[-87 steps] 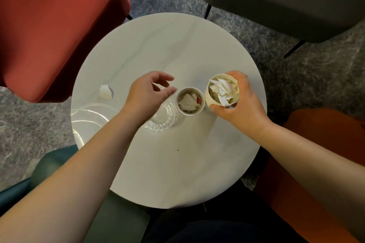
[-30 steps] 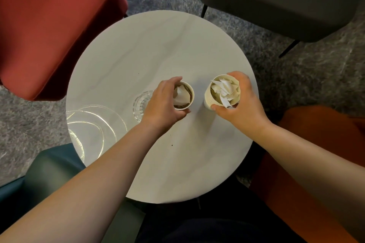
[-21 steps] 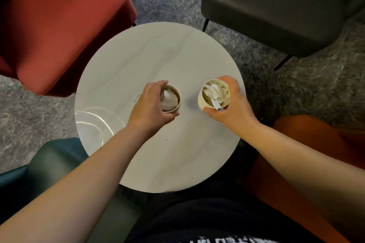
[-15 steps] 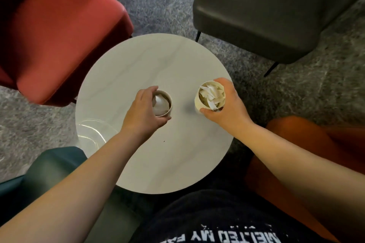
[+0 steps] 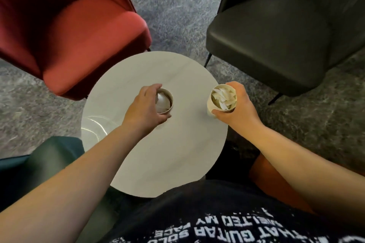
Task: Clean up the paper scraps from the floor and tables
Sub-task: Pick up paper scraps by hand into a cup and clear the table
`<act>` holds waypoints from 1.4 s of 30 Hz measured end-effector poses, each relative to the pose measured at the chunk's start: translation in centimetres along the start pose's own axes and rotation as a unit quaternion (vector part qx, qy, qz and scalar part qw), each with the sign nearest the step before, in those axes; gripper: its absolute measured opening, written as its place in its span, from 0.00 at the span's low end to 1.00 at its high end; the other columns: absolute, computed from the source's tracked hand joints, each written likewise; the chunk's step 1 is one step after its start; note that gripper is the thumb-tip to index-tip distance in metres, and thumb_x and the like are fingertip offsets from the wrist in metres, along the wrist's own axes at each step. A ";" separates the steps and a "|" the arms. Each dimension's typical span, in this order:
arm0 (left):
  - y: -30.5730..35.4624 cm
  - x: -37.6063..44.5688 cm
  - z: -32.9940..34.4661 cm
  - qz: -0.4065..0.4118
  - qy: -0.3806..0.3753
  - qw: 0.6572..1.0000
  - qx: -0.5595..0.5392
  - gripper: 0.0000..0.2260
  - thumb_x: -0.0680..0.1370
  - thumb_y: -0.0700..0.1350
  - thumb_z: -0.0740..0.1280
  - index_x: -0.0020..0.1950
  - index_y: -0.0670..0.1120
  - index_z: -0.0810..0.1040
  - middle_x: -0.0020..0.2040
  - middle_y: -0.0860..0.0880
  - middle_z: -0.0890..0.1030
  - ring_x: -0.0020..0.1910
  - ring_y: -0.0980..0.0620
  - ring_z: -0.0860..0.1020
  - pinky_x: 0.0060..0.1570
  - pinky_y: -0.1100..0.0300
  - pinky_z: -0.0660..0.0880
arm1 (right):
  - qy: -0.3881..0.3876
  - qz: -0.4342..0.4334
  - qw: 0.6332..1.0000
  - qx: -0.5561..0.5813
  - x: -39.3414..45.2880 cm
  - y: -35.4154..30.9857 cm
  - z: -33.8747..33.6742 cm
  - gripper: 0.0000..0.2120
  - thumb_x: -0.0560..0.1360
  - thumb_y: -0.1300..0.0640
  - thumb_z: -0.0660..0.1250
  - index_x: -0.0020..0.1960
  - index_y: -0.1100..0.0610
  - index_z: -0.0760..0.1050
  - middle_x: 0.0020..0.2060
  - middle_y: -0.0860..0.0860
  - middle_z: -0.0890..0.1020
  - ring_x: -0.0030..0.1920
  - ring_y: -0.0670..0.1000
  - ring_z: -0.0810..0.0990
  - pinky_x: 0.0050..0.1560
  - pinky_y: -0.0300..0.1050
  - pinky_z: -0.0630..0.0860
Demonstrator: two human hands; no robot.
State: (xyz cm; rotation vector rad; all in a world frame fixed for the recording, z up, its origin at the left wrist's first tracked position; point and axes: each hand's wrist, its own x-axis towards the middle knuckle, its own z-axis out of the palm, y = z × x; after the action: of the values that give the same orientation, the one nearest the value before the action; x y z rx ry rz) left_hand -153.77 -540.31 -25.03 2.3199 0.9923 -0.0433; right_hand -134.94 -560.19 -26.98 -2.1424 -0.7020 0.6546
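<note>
My left hand (image 5: 145,107) curls round the smaller paper cup (image 5: 165,101) at the centre of the frame, thumb near side, fingers far side; my right hand (image 5: 236,104) grips the fuller paper cup (image 5: 222,99) at centre right, over the edge of the tabletop (image 5: 167,154). Both cups stand upright, mouths up, well apart, so pouring one into the other means bringing the left one rightward and tilting it. Thin white paper scraps (image 5: 224,95) crowd the right cup; a single crumpled piece (image 5: 162,101) sits in the left. The round tabletop is smooth pale marble, the floor a grey carpet (image 5: 173,6).
</note>
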 end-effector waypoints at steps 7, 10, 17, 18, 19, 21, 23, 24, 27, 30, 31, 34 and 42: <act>6.4 2.4 3.5 -0.101 0.061 0.992 -0.033 0.39 0.67 0.51 0.79 0.73 0.54 0.63 0.67 0.51 0.67 0.60 0.51 0.74 0.58 0.54 0.73 | -0.094 -0.053 0.994 -0.017 7.3 0.7 -8.5 0.34 0.64 0.57 0.80 0.57 0.36 0.63 0.51 0.39 0.73 0.51 0.35 0.74 0.39 0.22 0.69; 8.8 3.5 4.3 -0.122 0.076 0.989 -0.043 0.39 0.67 0.52 0.79 0.73 0.53 0.63 0.67 0.50 0.67 0.60 0.49 0.74 0.59 0.55 0.73 | -0.116 -0.084 0.990 -0.019 10.1 0.2 -11.2 0.34 0.64 0.58 0.80 0.51 0.28 0.64 0.48 0.36 0.73 0.51 0.25 0.70 0.40 0.18 0.67; 11.2 6.3 2.9 -0.121 0.124 0.983 -0.056 0.38 0.67 0.52 0.79 0.72 0.55 0.64 0.66 0.52 0.68 0.62 0.49 0.73 0.58 0.52 0.74 | -0.124 -0.110 0.986 -0.021 14.3 -1.6 -12.4 0.33 0.62 0.54 0.80 0.55 0.35 0.63 0.49 0.32 0.74 0.52 0.29 0.72 0.39 0.23 0.70; 11.1 6.9 2.6 -0.115 0.123 0.984 -0.051 0.38 0.67 0.53 0.79 0.72 0.54 0.64 0.66 0.52 0.68 0.62 0.49 0.73 0.58 0.52 0.74 | -0.118 -0.110 0.987 -0.016 14.7 -1.8 -12.2 0.33 0.61 0.54 0.80 0.54 0.34 0.63 0.48 0.32 0.74 0.51 0.28 0.72 0.39 0.21 0.70; 11.0 7.5 2.3 -0.111 0.119 0.986 -0.046 0.38 0.67 0.53 0.79 0.71 0.54 0.64 0.66 0.52 0.68 0.62 0.49 0.73 0.58 0.51 0.74 | -0.112 -0.110 0.988 -0.011 15.1 -1.8 -11.9 0.33 0.61 0.54 0.80 0.52 0.32 0.63 0.48 0.34 0.74 0.51 0.27 0.71 0.39 0.20 0.68; 10.9 8.5 1.7 -0.105 0.113 0.987 -0.042 0.38 0.66 0.53 0.79 0.72 0.54 0.65 0.66 0.51 0.68 0.61 0.48 0.73 0.59 0.51 0.74 | -0.099 -0.107 0.989 -0.008 15.8 -2.1 -11.6 0.33 0.61 0.54 0.80 0.51 0.30 0.63 0.47 0.35 0.74 0.50 0.26 0.71 0.39 0.18 0.67; 11.1 9.4 1.3 -0.096 0.115 0.988 -0.036 0.38 0.66 0.53 0.79 0.72 0.54 0.65 0.66 0.51 0.69 0.61 0.49 0.73 0.59 0.52 0.73 | -0.097 -0.106 0.990 -0.006 16.6 -2.3 -11.4 0.34 0.61 0.54 0.80 0.51 0.29 0.63 0.48 0.35 0.74 0.50 0.26 0.71 0.39 0.18 0.66; 11.2 10.0 1.1 -0.092 0.115 0.989 -0.031 0.38 0.66 0.53 0.79 0.72 0.54 0.64 0.66 0.51 0.69 0.61 0.49 0.73 0.58 0.53 0.73 | -0.100 -0.108 0.989 -0.003 17.1 -2.4 -11.4 0.33 0.61 0.54 0.80 0.52 0.30 0.63 0.48 0.35 0.74 0.50 0.26 0.71 0.39 0.18 0.66; 11.8 11.8 0.7 -0.098 0.106 0.989 -0.030 0.38 0.66 0.54 0.79 0.71 0.55 0.64 0.64 0.51 0.69 0.60 0.50 0.73 0.58 0.53 0.73 | -0.117 -0.109 0.987 0.002 19.4 -2.6 -11.5 0.34 0.62 0.53 0.79 0.54 0.31 0.62 0.50 0.35 0.74 0.50 0.26 0.71 0.37 0.20 0.69; 12.9 14.7 0.6 -0.111 0.100 0.988 -0.047 0.38 0.65 0.56 0.79 0.70 0.56 0.65 0.62 0.52 0.70 0.59 0.51 0.74 0.57 0.53 0.73 | -0.130 -0.108 0.986 -0.002 22.9 -2.6 -12.0 0.34 0.63 0.53 0.79 0.55 0.30 0.61 0.52 0.37 0.73 0.51 0.34 0.74 0.37 0.27 0.70; 13.4 16.0 0.6 -0.113 0.102 0.987 -0.051 0.38 0.65 0.56 0.79 0.70 0.56 0.65 0.62 0.52 0.70 0.58 0.51 0.74 0.57 0.55 0.73 | -0.135 -0.111 0.985 -0.006 24.5 -2.6 -12.3 0.34 0.63 0.53 0.79 0.54 0.30 0.61 0.53 0.38 0.73 0.50 0.36 0.74 0.38 0.28 0.69; 15.2 20.7 0.5 -0.119 0.119 0.984 -0.052 0.37 0.65 0.57 0.79 0.70 0.57 0.66 0.62 0.53 0.70 0.59 0.53 0.72 0.54 0.59 0.70 | -0.149 -0.122 0.981 -0.018 30.4 -2.8 -13.7 0.34 0.64 0.52 0.79 0.55 0.30 0.60 0.54 0.39 0.72 0.50 0.37 0.74 0.39 0.30 0.68; 20.8 33.6 -0.5 -0.175 0.155 0.970 -0.065 0.39 0.64 0.57 0.79 0.71 0.55 0.66 0.64 0.51 0.69 0.64 0.49 0.70 0.58 0.53 0.70 | -0.171 -0.166 0.970 -0.053 46.0 -4.8 -19.2 0.36 0.62 0.49 0.80 0.62 0.38 0.62 0.57 0.43 0.73 0.56 0.43 0.75 0.48 0.36 0.73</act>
State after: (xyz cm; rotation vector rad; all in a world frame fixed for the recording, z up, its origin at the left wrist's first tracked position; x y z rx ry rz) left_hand -115.83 -529.45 -22.41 2.0448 1.5053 0.2443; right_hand -90.92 -536.84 -22.38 -1.9579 -1.2756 0.8232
